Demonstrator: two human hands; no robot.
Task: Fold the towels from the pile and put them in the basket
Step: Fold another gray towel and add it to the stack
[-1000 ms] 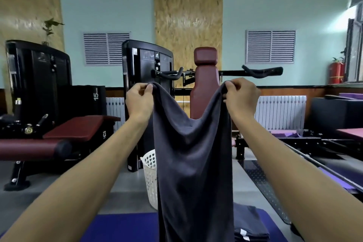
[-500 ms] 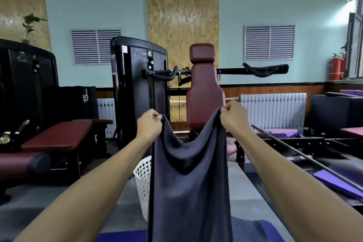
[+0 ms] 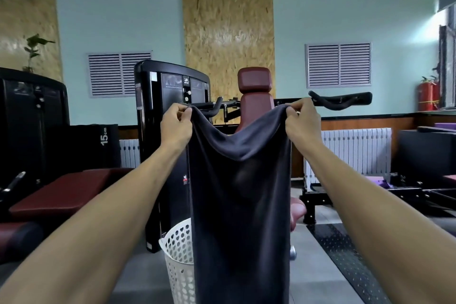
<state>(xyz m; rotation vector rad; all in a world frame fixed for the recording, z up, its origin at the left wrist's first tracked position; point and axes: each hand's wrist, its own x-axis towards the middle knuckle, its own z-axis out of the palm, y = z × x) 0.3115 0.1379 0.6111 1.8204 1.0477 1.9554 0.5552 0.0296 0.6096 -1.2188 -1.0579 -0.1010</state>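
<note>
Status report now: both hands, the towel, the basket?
Left hand and right hand each pinch a top corner. Dark towel hangs unfolded. White basket behind it, partly hidden.

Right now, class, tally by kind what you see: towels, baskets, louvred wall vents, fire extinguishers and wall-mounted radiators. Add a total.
Towels: 1, grey towel
Baskets: 1, white basket
Wall vents: 2
Fire extinguishers: 1
Radiators: 2
Total: 7

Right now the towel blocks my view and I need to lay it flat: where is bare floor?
Bare grey floor lies left of the white basket, below the maroon bench. Right of the towel it is crowded: black mat, machine frame.
</note>
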